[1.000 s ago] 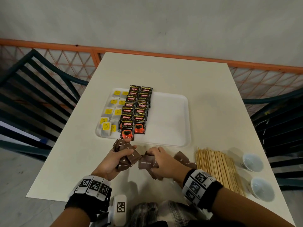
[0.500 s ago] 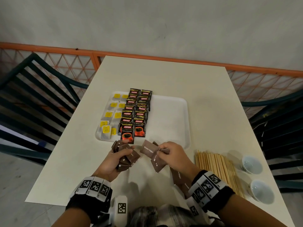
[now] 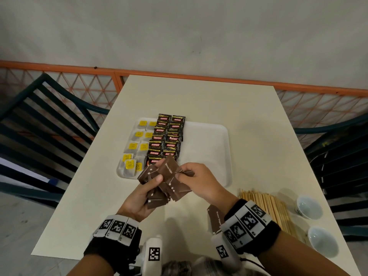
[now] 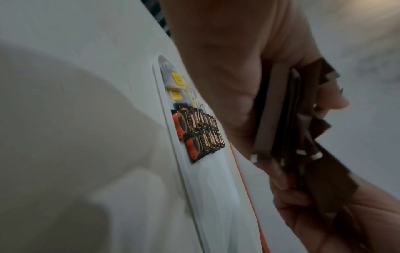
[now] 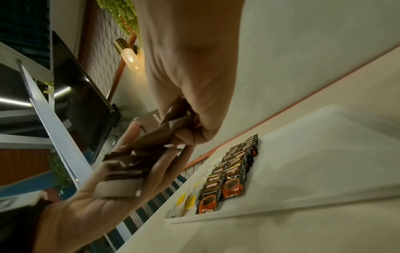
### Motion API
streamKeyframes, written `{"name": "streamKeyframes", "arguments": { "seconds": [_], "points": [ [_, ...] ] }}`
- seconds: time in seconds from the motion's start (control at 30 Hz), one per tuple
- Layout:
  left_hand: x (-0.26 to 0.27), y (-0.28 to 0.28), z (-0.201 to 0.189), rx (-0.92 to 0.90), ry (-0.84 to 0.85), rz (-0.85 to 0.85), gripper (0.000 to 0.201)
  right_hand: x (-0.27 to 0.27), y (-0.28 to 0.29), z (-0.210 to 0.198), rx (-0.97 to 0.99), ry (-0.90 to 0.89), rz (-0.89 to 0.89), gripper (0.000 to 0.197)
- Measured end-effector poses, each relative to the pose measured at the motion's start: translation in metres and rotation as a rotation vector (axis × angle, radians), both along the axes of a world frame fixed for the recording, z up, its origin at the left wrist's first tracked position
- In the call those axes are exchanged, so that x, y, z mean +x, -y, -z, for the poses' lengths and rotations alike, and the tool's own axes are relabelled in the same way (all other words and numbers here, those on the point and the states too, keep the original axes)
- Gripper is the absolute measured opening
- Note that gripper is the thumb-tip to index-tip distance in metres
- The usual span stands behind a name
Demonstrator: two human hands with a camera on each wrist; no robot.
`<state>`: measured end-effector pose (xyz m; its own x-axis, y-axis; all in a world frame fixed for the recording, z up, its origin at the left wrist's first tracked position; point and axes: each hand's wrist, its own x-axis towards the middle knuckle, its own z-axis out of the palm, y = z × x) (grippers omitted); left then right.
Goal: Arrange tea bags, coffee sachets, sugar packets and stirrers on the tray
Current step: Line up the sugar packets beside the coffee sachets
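Sugar packets [image 3: 163, 183], brown with small white marks, are fanned in a loose stack above the near edge of the tray [image 3: 207, 148], clear of the tabletop [image 3: 199, 100]. Left hand [image 3: 139, 198]: grip curled around the lower part of the stack, thumb across the top packet. Right hand [image 3: 199, 180]: grip narrow, fingertips pinching one or more packets at the right side of the same stack. One further brown packet [image 3: 216, 218] lies on the tabletop nearer the person than the tray, partly hidden by the right wrist. On the tray's left portion: tea bags [image 3: 137, 148] with yellow tags at the far left, coffee sachets [image 3: 167, 136] in two overlapping rows just beside them. Stirrers [image 3: 266, 208] lie in a bundle on the tabletop to the right of the tray's near corner. Two small cups [image 3: 309, 206] stand beyond the stirrers, further right.
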<state>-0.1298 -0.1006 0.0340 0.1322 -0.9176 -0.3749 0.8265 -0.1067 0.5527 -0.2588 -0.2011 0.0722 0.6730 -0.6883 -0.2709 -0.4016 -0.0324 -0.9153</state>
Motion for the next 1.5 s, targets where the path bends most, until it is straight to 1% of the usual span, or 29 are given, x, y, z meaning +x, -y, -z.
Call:
{"name": "streamKeyframes", "arguments": {
  "seconds": [0.07, 0.13, 0.17, 0.2, 0.23, 0.27, 0.37, 0.43, 0.5, 0.6, 0.67, 0.73, 0.8, 0.83, 0.93, 1.03, 1.07, 1.1, 1.13, 1.2, 1.23, 1.3, 1.33, 1.37, 1.4, 1.47, 1.5],
  "points": [
    [-0.004, 0.002, -0.004, 0.013, 0.035, 0.067, 0.077, -0.002, 0.003, -0.001, -0.065, -0.081, -0.071, 0.008],
    [-0.009, 0.004, -0.008, 0.026, 0.060, 0.103, 0.067, -0.005, 0.005, -0.001, -0.147, -0.147, -0.117, 0.014],
    [-0.012, 0.006, -0.011, 0.047, 0.066, 0.101, 0.059, -0.006, 0.005, -0.002, -0.174, -0.158, -0.127, 0.015],
    [-0.014, 0.008, -0.014, 0.072, 0.073, 0.084, 0.047, -0.006, 0.004, -0.002, -0.188, -0.156, -0.129, 0.015],
    [-0.015, 0.010, -0.015, 0.098, 0.082, 0.056, 0.035, -0.007, 0.003, -0.002, -0.187, -0.142, -0.123, 0.014],
    [-0.016, 0.012, -0.015, 0.121, 0.086, 0.024, 0.029, -0.006, 0.002, -0.001, -0.172, -0.121, -0.108, 0.015],
    [-0.011, 0.014, -0.015, 0.183, 0.115, -0.047, 0.025, -0.003, 0.001, 0.002, -0.019, -0.022, -0.021, 0.033],
    [-0.004, 0.013, -0.011, 0.186, 0.122, -0.095, 0.025, 0.002, 0.003, 0.004, 0.089, 0.054, 0.066, 0.039],
    [0.005, 0.013, -0.010, 0.182, 0.107, -0.137, 0.027, 0.008, 0.005, 0.003, 0.151, 0.122, 0.147, 0.039],
    [0.021, 0.013, -0.010, 0.137, 0.038, -0.169, 0.023, 0.018, 0.008, 0.001, 0.177, 0.168, 0.217, 0.037],
    [0.034, 0.015, -0.011, 0.110, -0.013, -0.202, 0.030, 0.023, 0.011, -0.001, 0.172, 0.180, 0.255, 0.034],
    [0.045, 0.017, -0.014, 0.098, -0.039, -0.201, 0.030, 0.029, 0.016, -0.003, 0.158, 0.209, 0.323, 0.031],
    [0.054, 0.018, -0.016, 0.106, -0.036, -0.159, 0.023, 0.036, 0.020, -0.006, 0.139, 0.239, 0.389, 0.028],
    [0.056, 0.020, -0.017, 0.109, -0.028, -0.135, 0.025, 0.041, 0.020, -0.009, 0.133, 0.255, 0.402, 0.027],
    [0.061, 0.025, -0.018, 0.102, -0.043, -0.057, 0.032, 0.063, 0.015, -0.013, 0.093, 0.251, 0.371, 0.025],
    [0.066, 0.031, -0.021, 0.099, -0.057, 0.004, 0.022, 0.080, 0.008, -0.012, 0.073, 0.226, 0.343, 0.023],
    [0.067, 0.033, -0.022, 0.091, -0.063, 0.011, 0.026, 0.082, 0.006, -0.013, 0.074, 0.224, 0.338, 0.023],
    [0.068, 0.035, -0.021, 0.092, -0.071, 0.022, 0.039, 0.084, 0.005, -0.011, 0.062, 0.215, 0.332, 0.024],
    [0.069, 0.036, -0.019, 0.105, -0.072, 0.041, 0.046, 0.085, 0.003, -0.010, 0.045, 0.200, 0.321, 0.026],
    [0.072, 0.036, -0.018, 0.153, -0.055, 0.057, 0.045, 0.087, -0.002, -0.006, 0.011, 0.164, 0.314, 0.026],
    [0.074, 0.036, -0.017, 0.160, -0.050, 0.060, 0.049, 0.087, -0.004, -0.003, 0.002, 0.167, 0.323, 0.023],
    [0.076, 0.035, -0.014, 0.150, -0.035, 0.079, 0.066, 0.086, -0.009, -0.002, 0.026, 0.185, 0.346, 0.018],
    [0.078, 0.035, -0.013, 0.146, -0.028, 0.093, 0.066, 0.084, -0.011, -0.005, 0.052, 0.179, 0.352, 0.020],
    [0.080, 0.033, -0.015, 0.149, -0.019, 0.109, 0.057, 0.083, -0.012, -0.005, 0.084, 0.176, 0.365, 0.023],
    [0.081, 0.032, -0.015, 0.157, -0.001, 0.125, 0.052, 0.082, -0.012, -0.008, 0.115, 0.173, 0.383, 0.028],
    [0.082, 0.031, -0.015, 0.173, 0.019, 0.167, 0.057, 0.081, -0.009, -0.011, 0.182, 0.172, 0.440, 0.037],
    [0.082, 0.030, -0.015, 0.190, 0.033, 0.185, 0.061, 0.080, -0.006, -0.012, 0.222, 0.176, 0.471, 0.036]
  ]
}}
